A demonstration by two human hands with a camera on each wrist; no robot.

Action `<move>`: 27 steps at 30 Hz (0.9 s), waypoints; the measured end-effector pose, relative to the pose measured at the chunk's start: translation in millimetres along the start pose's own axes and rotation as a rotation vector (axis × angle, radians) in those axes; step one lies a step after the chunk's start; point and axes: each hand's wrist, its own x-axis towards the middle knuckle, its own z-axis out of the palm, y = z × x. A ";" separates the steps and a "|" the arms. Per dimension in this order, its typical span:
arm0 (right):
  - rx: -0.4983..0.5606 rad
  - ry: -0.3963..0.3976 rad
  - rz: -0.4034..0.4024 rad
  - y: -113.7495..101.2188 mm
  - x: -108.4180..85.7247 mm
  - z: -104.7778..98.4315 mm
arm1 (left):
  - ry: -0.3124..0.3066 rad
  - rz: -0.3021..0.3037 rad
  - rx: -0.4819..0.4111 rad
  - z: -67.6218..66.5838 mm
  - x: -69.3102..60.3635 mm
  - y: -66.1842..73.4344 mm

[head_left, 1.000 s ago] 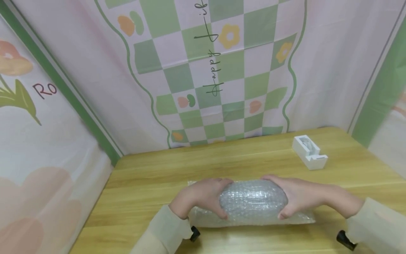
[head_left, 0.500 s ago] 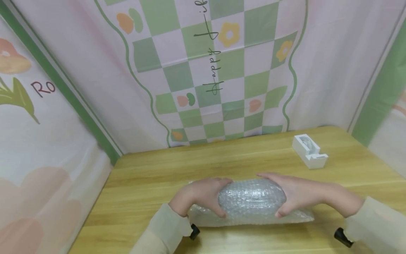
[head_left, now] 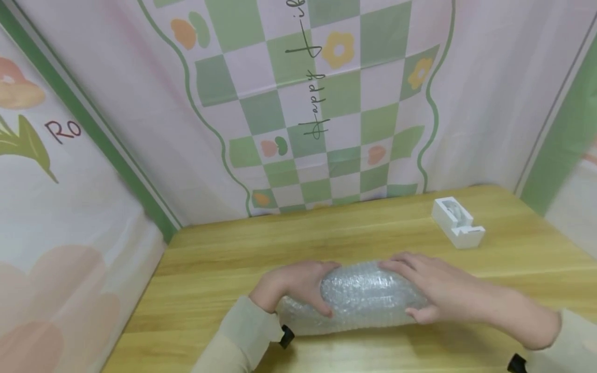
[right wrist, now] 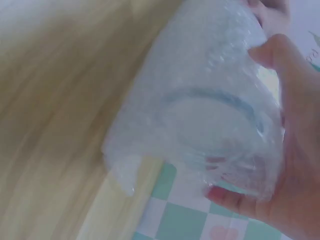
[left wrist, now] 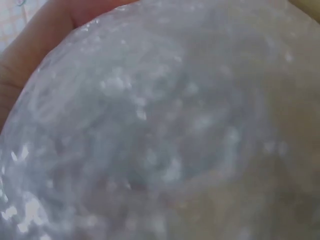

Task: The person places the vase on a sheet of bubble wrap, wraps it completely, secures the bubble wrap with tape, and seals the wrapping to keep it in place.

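Two hands of yours are on one bubble-wrapped bundle [head_left: 368,290], which lies lengthwise across the near part of the wooden table [head_left: 224,254]. Your left hand [head_left: 303,285] grips its left part, thumb on the near side and fingers over the far side. Your right hand [head_left: 448,290] holds the right end the same way, thumb and fingers bent round opposite sides. From your right wrist, a round rim [right wrist: 215,95] shows through the wrap. Beyond your right hand, well apart from it, stands a white tape dispenser [head_left: 459,228]. On the checked cloth [head_left: 379,88] facing you, you can read "Happy" running upward, then letters cut off by the top edge; the cloth on your left [head_left: 28,217] bears "RO" in dark red.
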 end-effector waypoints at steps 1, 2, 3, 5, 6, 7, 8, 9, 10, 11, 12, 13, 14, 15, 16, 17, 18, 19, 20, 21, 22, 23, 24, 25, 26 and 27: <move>0.000 -0.006 0.012 -1.6 -0.5 0.9 | -0.003 -0.008 -0.011 -0.3 0.5 -0.2; 0.001 -0.014 0.024 -3.2 -1.3 1.9 | -0.007 -0.014 -0.022 -0.4 1.0 -0.5; 0.003 -0.022 0.034 -4.9 -2.0 3.0 | -0.011 -0.021 -0.033 -0.6 1.4 -0.8; 0.017 -0.035 0.048 -7.5 -4.3 4.4 | -0.020 -0.035 -0.059 -0.8 2.3 -1.3; 0.030 -0.042 0.054 -8.4 -5.4 4.8 | -0.025 -0.040 -0.070 -1.2 2.9 -1.4; 0.038 -0.044 0.062 -9.0 -6.0 5.3 | -0.029 -0.042 -0.079 -1.5 3.2 -1.7; 0.049 -0.046 0.066 -9.2 -6.4 5.6 | -0.032 -0.044 -0.087 -1.9 3.7 -1.8; 0.058 -0.044 0.068 -9.1 -6.3 6.0 | -0.035 -0.046 -0.095 -2.4 4.1 -2.1; 0.065 -0.043 0.071 -8.8 -5.9 6.3 | -0.038 -0.050 -0.105 -3.1 4.6 -2.6; 0.064 -0.037 0.073 -8.2 -5.2 7.1 | -0.042 -0.053 -0.113 -3.6 5.1 -3.2; 0.061 -0.022 0.069 -7.4 -4.0 8.2 | -0.045 -0.055 -0.123 -3.9 5.6 -4.3; 0.056 -0.008 0.062 -6.4 -2.9 9.4 | -0.049 -0.059 -0.136 -4.2 5.8 -5.4; 0.050 0.005 0.051 -5.3 -2.1 10.4 | -0.050 -0.060 -0.146 -4.1 6.3 -6.8; 0.044 0.017 0.045 -4.3 -1.4 11.3 | -0.053 -0.060 -0.154 -4.0 6.6 -8.1; 0.042 0.024 0.042 -3.4 -1.1 12.1 | -0.055 -0.063 -0.168 -4.0 6.5 -9.3; 0.040 0.033 0.035 -2.4 -0.9 12.8 | -0.056 -0.062 -0.182 -3.7 6.5 -10.4; 0.041 0.039 0.029 -1.7 -0.7 13.0 | -0.057 -0.064 -0.203 -3.4 6.3 -11.5; 0.041 0.038 0.027 -1.0 -0.8 13.0 | -0.058 -0.069 -0.229 -3.0 6.0 -12.2; 0.042 0.039 0.024 -0.6 -0.8 12.9 | -0.055 -0.069 -0.250 -2.5 5.7 -13.0; 0.041 0.041 0.021 -0.1 -0.7 12.9 | -0.053 -0.074 -0.272 -1.9 5.1 -13.7; 0.040 0.044 0.015 0.4 -0.6 13.0 | -0.048 -0.078 -0.295 -1.4 4.2 -14.2; 0.036 0.049 0.009 0.9 -0.4 12.9 | -0.042 -0.077 -0.311 -0.7 3.6 -14.9; 0.032 0.055 0.004 1.3 0.0 12.9 | -0.033 -0.076 -0.321 -0.4 2.7 -15.1; 0.030 0.057 0.000 1.6 0.1 12.8 | -0.022 -0.069 -0.323 -0.3 1.7 -15.3; 0.029 0.058 -0.003 1.9 0.2 12.7 | -0.008 -0.062 -0.317 -0.5 0.6 -15.0; 0.029 0.057 -0.003 2.1 0.2 12.6 | 0.006 -0.053 -0.309 -0.8 -0.5 -14.7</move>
